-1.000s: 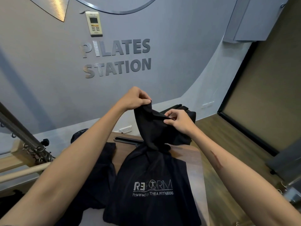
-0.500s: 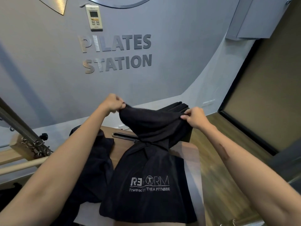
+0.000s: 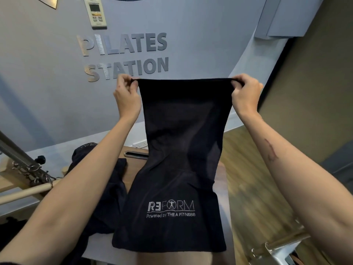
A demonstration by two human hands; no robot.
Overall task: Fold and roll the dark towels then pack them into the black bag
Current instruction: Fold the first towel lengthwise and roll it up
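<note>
The person holds a black cloth towel with white REFORM lettering stretched wide in front of the grey wall. The left hand pinches its top left corner and the right hand pinches the top right one. The towel's lower end lies on the wooden bench top, beside another rumpled dark towel.

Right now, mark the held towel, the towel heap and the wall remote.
Held towel (image 3: 183, 134), head view: middle of the hanging cloth.
Towel heap (image 3: 109, 197), head view: folds left of the held towel.
Wall remote (image 3: 96, 13), head view: its button panel.
</note>
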